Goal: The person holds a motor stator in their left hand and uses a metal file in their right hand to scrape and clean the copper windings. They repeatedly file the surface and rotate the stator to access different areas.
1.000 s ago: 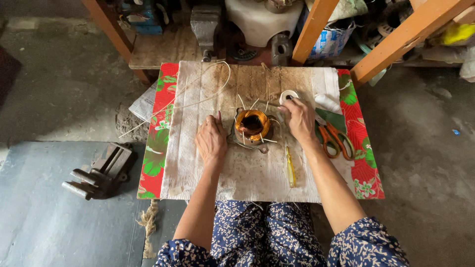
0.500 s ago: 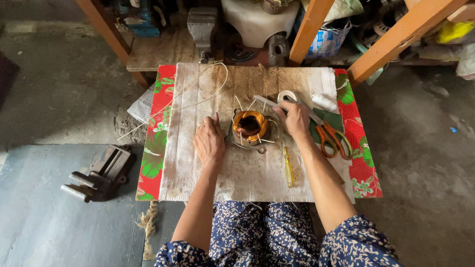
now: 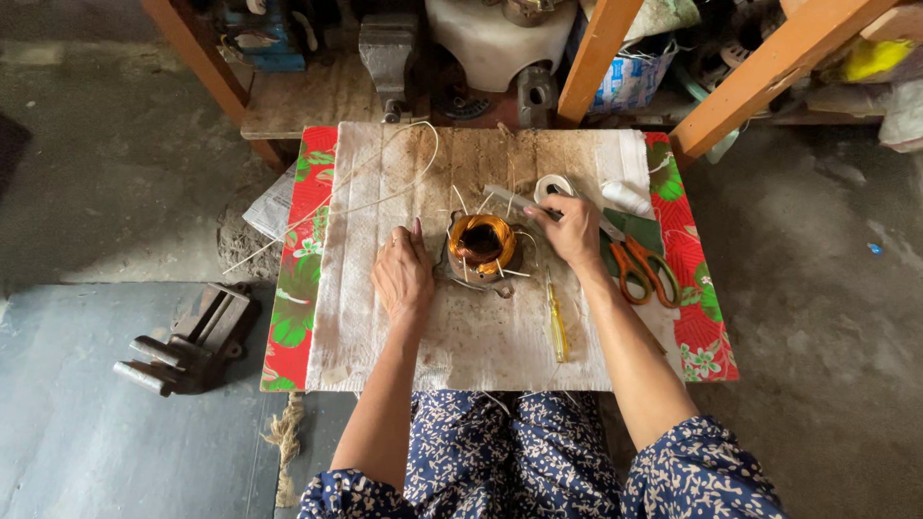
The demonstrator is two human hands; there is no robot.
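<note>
While the left hand [image 3: 402, 274] is laid flat on the white cloth [image 3: 385, 317], at nine o'clock from the copper coil [image 3: 482, 242] and just beside it, its fingers are stretched out and nothing is held by them. Compared with half a second ago, this hand is seen in nearly the same place, so the coil is kept steady in the middle of the cloth. A thin grey strip [image 3: 511, 201] is pinched by the closed fingers of the right hand [image 3: 573, 231], at two o'clock from the coil. One second ago no strip was seen in that hand; it has been picked up since. The scissors [image 3: 642, 266] lie at three o'clock, the yellow screwdriver [image 3: 556, 322] at five o'clock, untouched.
</note>
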